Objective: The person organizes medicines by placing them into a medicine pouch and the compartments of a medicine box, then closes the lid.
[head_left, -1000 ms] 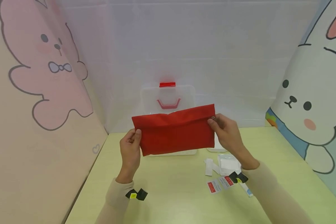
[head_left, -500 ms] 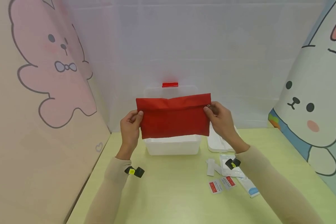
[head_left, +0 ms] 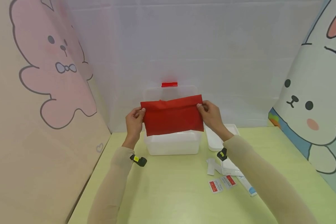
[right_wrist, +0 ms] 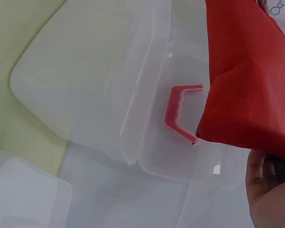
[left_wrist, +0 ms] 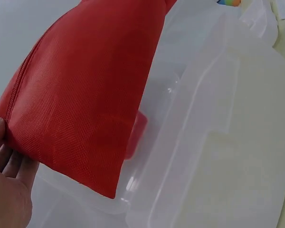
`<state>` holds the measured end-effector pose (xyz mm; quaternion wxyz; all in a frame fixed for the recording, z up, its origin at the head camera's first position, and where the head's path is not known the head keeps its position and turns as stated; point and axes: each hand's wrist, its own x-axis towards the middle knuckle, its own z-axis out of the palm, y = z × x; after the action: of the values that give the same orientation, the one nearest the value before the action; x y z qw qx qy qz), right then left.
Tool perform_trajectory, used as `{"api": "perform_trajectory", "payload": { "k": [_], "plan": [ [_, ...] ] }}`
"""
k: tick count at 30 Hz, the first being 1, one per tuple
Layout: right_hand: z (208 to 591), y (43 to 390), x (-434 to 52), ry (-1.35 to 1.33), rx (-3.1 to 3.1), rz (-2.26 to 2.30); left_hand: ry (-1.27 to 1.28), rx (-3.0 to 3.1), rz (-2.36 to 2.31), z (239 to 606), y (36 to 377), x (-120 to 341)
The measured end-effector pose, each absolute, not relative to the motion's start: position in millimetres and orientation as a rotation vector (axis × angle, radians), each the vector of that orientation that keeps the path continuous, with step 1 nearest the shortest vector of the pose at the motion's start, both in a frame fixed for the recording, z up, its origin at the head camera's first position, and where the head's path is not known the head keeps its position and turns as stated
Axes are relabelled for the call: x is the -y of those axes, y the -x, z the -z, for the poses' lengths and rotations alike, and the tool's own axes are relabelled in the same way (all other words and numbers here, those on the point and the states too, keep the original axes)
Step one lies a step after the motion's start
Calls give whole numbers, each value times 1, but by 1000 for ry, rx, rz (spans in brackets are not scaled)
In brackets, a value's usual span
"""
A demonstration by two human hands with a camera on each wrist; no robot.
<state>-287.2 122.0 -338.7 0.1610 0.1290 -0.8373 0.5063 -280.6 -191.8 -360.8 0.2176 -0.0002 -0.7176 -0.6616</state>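
A flat red fabric pouch [head_left: 172, 115] hangs upright just above an open clear plastic box [head_left: 172, 144] at the back of the table. My left hand [head_left: 135, 118] pinches its upper left corner and my right hand [head_left: 208, 112] pinches its upper right corner. The left wrist view shows the red pouch [left_wrist: 80, 99] over the clear box [left_wrist: 223, 156], with my left hand [left_wrist: 7, 190] at its edge. In the right wrist view the pouch [right_wrist: 249, 80] hangs before the box lid's red handle [right_wrist: 178, 116], and my right hand [right_wrist: 270, 190] holds its corner.
The box lid with a red latch [head_left: 169, 84] stands open against the back wall. A white tray [head_left: 221, 137] sits right of the box. Small packets [head_left: 221, 183], a tube [head_left: 247, 186] and white wrappers [head_left: 212, 166] lie on the green table [head_left: 170, 193]. Cartoon panels wall both sides.
Both hands carried the red pouch away from me and over the clear box, and brought its two ends slightly closer together. The box front and the white tray came into view.
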Motion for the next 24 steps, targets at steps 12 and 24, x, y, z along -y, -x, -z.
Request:
{"api": "perform_trajectory", "payload": {
  "k": [12,24],
  "plan": [
    [376,305,-115,-277,2575,-1469,-170,2110,1823,399,308,199],
    [405,311,-115,-296,2687,-1484,-211,2328,1658,427,306,205]
  ]
}}
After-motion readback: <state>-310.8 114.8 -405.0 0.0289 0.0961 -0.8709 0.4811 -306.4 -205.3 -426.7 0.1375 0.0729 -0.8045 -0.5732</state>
